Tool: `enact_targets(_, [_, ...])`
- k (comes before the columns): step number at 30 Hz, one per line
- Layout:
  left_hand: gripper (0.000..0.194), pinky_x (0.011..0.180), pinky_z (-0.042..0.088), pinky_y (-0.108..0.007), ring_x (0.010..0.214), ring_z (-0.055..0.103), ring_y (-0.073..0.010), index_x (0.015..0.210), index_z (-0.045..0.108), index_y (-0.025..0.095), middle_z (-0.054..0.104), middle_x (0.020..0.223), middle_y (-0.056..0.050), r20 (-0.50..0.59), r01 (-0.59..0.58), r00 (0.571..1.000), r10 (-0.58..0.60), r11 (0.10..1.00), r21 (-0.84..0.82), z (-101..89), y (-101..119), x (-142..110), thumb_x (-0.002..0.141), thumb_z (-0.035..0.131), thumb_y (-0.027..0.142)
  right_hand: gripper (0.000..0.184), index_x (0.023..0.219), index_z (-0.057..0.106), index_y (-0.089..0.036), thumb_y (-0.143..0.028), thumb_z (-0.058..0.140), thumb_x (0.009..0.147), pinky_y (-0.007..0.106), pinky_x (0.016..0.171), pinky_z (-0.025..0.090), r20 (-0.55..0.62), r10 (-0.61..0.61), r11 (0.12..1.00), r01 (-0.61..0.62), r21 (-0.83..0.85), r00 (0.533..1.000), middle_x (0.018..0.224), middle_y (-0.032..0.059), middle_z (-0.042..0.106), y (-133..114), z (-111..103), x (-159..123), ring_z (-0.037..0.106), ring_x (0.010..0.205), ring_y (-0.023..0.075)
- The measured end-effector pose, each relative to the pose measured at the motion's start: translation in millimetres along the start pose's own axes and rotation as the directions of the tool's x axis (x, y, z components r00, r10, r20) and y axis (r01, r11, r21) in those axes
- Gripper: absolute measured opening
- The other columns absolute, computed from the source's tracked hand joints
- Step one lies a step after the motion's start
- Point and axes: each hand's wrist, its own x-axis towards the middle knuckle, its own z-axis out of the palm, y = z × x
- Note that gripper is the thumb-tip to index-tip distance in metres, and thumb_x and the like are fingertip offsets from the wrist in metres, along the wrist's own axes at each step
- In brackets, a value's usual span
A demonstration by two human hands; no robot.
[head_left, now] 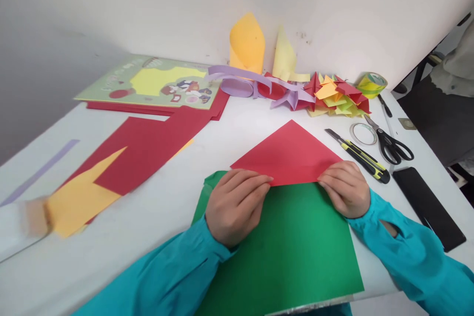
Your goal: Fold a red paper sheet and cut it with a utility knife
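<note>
A red sheet of paper (291,155), its visible part a triangle with the point facing away from me, lies over the far part of a green sheet (296,242). My left hand (239,205) pinches the near left part of the red paper, fingertips on its lower edge. At the right corner my right hand (346,187) has its thumb and fingers closed on the same paper. Whether the red paper is folded double I cannot tell for sure.
A utility knife (357,154), scissors (392,145), tape roll (363,134) and black phone (427,207) lie right. Folded paper shapes (335,94) and a paper pad (148,84) stand behind. At left, another person's blurred hand (37,217) touches orange paper (87,200).
</note>
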Motion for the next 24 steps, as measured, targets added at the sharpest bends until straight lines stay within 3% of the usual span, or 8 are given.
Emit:
enact_targets(10, [0.017,0.068,0.053,-0.035,0.078,0.063,-0.0185,0.086,0.060,0.019,0.070,0.086,-0.006,-0.057,0.163,0.985,-0.165,0.985,-0.048,-5.2,-9.0,0.7,0.077,0.060,0.004,0.012,0.087,0.066,-0.016,-0.010,0.058,0.082,0.033,0.068,0.050,-0.034,0.136,0.983,-0.131,0.125,0.990,0.078,0.0068,0.068,12.9,3.8,-3.5,0.061,0.073,0.0164])
enact_targets(16, [0.017,0.074,0.052,-0.041,0.087,0.062,-0.0230,0.086,0.060,0.018,0.070,0.096,-0.009,-0.087,0.032,0.996,-0.026,0.997,0.075,-5.2,6.3,5.9,0.074,0.067,0.008,0.011,0.089,0.065,-0.016,-0.011,0.059,0.081,0.036,0.071,0.049,0.002,0.007,0.999,-0.007,0.048,1.000,0.080,0.0065,0.069,2.7,5.6,0.7,0.061,0.079,0.0181])
enact_targets(24, [0.011,0.091,0.048,-0.044,0.099,0.061,-0.0214,0.086,0.063,0.019,0.069,0.108,-0.005,0.037,-0.055,0.998,0.053,0.997,0.045,10.9,23.5,0.3,0.082,0.059,0.009,0.007,0.088,0.063,-0.015,-0.013,0.059,0.082,0.036,0.074,0.047,0.030,-0.156,0.988,0.156,-0.007,0.987,0.079,0.0042,0.071,-30.4,13.2,7.3,0.061,0.077,0.0173])
